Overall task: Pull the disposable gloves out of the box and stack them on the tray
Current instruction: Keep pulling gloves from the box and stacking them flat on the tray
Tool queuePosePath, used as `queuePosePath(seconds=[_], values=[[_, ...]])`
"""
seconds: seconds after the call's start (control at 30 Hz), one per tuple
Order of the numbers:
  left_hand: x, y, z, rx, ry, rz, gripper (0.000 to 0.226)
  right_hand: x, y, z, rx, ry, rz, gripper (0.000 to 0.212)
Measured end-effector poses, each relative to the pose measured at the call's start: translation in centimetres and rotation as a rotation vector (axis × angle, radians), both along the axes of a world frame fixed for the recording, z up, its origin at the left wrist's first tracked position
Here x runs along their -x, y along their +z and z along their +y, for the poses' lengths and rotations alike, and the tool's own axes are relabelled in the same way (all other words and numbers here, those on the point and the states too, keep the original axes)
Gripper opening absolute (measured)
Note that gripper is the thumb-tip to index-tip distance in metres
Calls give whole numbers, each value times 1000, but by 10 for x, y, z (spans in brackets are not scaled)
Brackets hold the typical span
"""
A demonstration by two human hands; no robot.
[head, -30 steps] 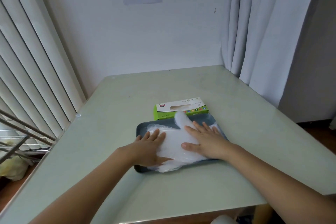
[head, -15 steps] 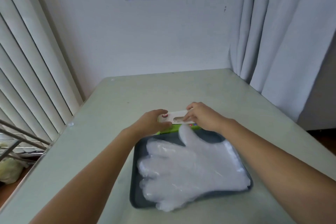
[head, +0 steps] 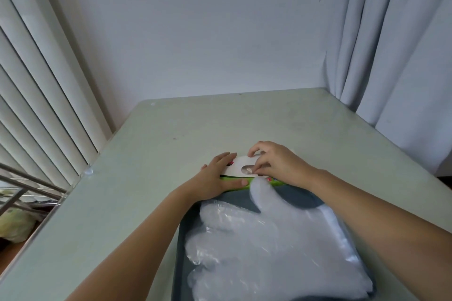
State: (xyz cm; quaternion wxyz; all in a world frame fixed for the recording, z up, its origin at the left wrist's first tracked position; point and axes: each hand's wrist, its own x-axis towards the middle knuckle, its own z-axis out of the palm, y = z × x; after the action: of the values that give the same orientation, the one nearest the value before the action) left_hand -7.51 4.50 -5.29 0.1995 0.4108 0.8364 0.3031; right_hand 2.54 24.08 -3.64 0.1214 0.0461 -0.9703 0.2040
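Observation:
The glove box (head: 237, 166), white on top with a green front, lies on the table just behind the dark tray (head: 181, 242). My left hand (head: 214, 181) grips the box's left end, fingers on top and thumb along the green front. My right hand (head: 277, 164) rests on the box top with curled fingers and thumb pinching at the oval slot. The glove inside is mostly hidden. A stack of clear plastic gloves (head: 269, 249) lies flat on the tray, fingers to the left and thumb pointing at the box.
The pale green table (head: 171, 144) runs back to a white wall. Vertical blinds (head: 44, 95) line the left edge and curtains (head: 391, 56) hang at the right. A metal rack (head: 22, 188) stands beyond the table's left side.
Both hands left the glove stack on the tray and moved back to the box. The left now grips its end. The right has settled at the slot. The view has moved closer.

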Motion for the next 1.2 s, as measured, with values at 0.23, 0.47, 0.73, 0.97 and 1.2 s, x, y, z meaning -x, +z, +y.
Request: queuePosePath(seconds=[0.23,0.47,0.73,0.97,1.2], values=[[1,-1,0,-19,-8,10,83,-5,0,-2,229,-66,29,5],[0,-1,0,-23,-3,2,84,-3,1,0,281,-137,65,10],[1,-1,0,3,6,-18,96,5,-2,2,419,-296,175,6],[1,-2,0,1,9,-20,99,2,4,5,791,-384,116,4],[2,-2,0,7,17,-24,105,-5,12,3,494,-235,20,11]])
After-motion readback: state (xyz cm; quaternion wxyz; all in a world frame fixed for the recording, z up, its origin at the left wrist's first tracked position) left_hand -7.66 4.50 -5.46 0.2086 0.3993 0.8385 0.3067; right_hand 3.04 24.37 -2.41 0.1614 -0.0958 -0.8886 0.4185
